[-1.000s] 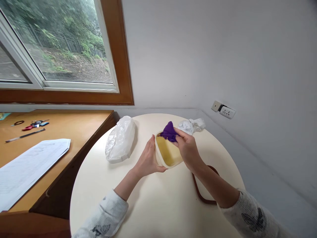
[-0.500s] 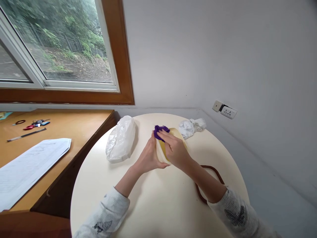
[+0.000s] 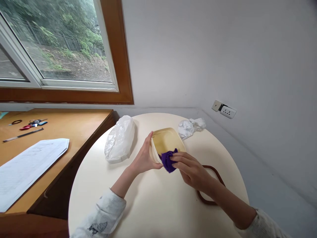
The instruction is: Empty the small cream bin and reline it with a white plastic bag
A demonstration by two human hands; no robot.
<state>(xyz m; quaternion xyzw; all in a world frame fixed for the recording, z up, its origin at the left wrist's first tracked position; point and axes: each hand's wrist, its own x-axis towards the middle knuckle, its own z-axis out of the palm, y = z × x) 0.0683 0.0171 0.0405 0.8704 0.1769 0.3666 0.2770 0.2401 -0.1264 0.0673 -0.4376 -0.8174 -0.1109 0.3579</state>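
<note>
A pale yellow plastic container is tilted above the round table, its inside facing up. My left hand grips it by the left side, thumb at the near edge and fingers along the far part of that side. In my right hand is a bunched purple cloth, pinched between the fingers and lying over the container's near rim. The cloth hides that near corner.
A white plastic bag lies on the round table at the left. A crumpled white bag sits at the back right, and a brown ring-shaped frame lies under my right forearm. Papers, a pen and keys rest on the desk.
My right hand has drawn the purple cloth from the container's far left corner to its near rim. My left hand still holds the container, whose inside now shows more.
</note>
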